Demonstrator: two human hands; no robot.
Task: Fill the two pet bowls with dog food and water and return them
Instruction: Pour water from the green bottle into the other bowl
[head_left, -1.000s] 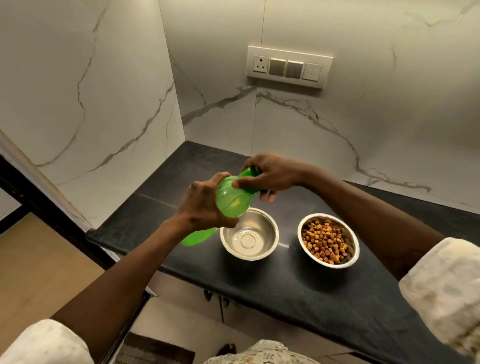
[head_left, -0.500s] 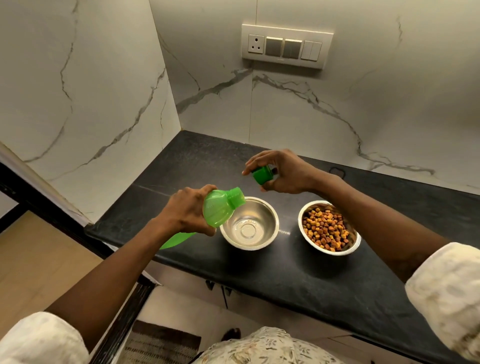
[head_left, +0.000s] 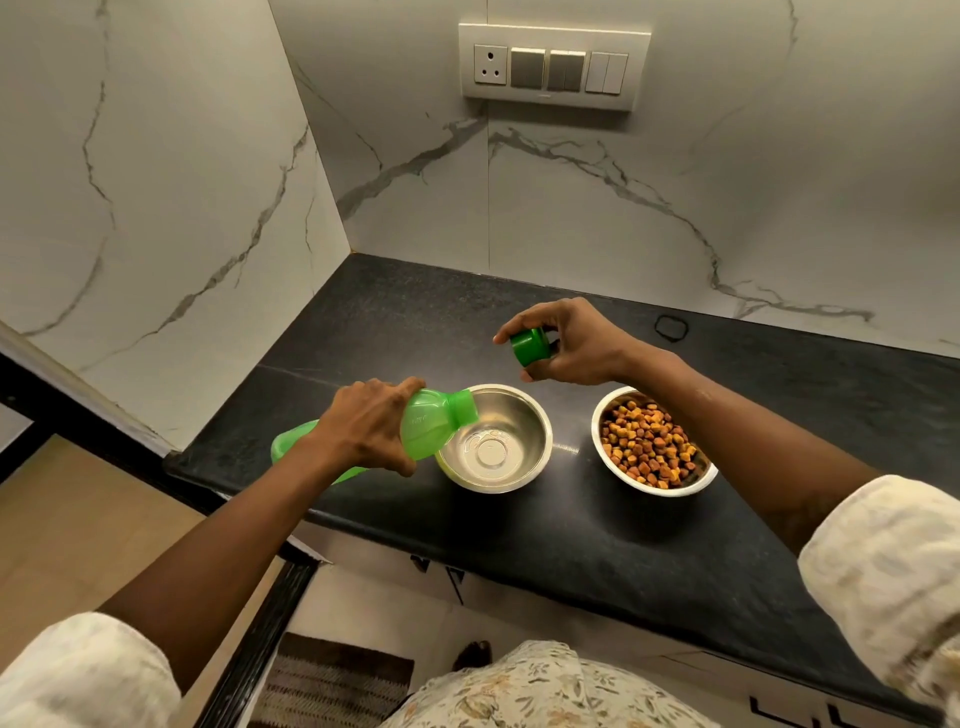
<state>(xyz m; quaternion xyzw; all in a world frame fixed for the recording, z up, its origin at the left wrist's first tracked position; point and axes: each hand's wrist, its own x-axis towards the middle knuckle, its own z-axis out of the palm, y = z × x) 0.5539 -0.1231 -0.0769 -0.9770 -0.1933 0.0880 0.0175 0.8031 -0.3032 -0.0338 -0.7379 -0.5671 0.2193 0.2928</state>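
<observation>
Two steel pet bowls stand side by side on the black counter (head_left: 571, 545). The left bowl (head_left: 524, 415) looks empty, with a shiny bottom. The right bowl (head_left: 698, 480) holds brown and orange kibble (head_left: 649, 447). My left hand (head_left: 363, 428) grips a green plastic bottle (head_left: 434, 426), tilted with its open neck over the left bowl's rim. No water is visible leaving it. My right hand (head_left: 566, 340) holds the green cap (head_left: 530, 345) above and behind the bowls.
Marble walls close the counter at the back and left, forming a corner. A switch and socket panel (head_left: 553, 65) sits on the back wall. A small black ring (head_left: 671, 328) lies on the counter at the back right. Below the front edge are floor and a mat (head_left: 337, 686).
The cap came off the bottle and my right hand carried it up and to the right. My left hand lowered the bottle and tipped its neck down toward the left bowl.
</observation>
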